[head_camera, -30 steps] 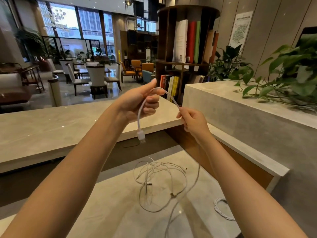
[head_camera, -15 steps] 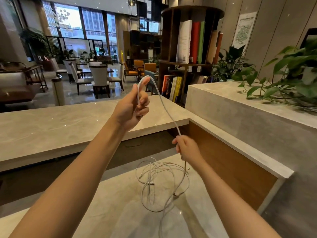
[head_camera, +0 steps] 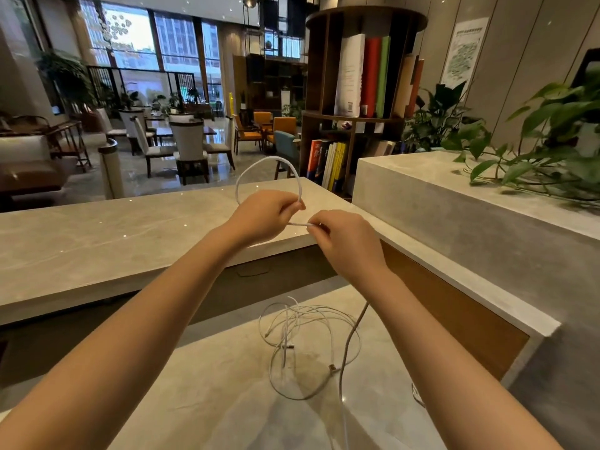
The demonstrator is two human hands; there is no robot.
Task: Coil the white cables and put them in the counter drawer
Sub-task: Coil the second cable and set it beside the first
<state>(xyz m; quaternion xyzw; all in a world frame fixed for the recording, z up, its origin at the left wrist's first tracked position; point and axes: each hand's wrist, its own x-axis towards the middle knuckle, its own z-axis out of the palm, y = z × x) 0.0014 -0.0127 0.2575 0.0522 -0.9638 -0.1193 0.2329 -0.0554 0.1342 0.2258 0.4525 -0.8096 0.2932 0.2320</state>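
- The left hand (head_camera: 263,216) is raised, its fingers curled round a white cable (head_camera: 259,164), which it pinches between thumb and forefinger.
- The cable arches up from this hand in a single loop and comes back down to the same fingertips.
- The right hand (head_camera: 344,241) sits just beside the left, a little lower. Its fingers are curled and pinch the same cable; a short straight stretch spans the small gap between the hands.
- Below the right wrist the cable shows again, hanging to the counter (head_camera: 201,394) and running on toward the near edge of view.
- Under both hands a tangle (head_camera: 308,332) of more white cables lies on the counter in loose loops, with plugs showing. The hanging cable crosses its right side.
- Right of the tangle, by the right forearm, a bit of another white coil (head_camera: 417,393) peeks out; the arm hides most of it.
- Beyond the hands runs a stone ledge (head_camera: 97,228), with a bookshelf (head_camera: 363,76) behind and a plant (head_camera: 552,141) off to the right.
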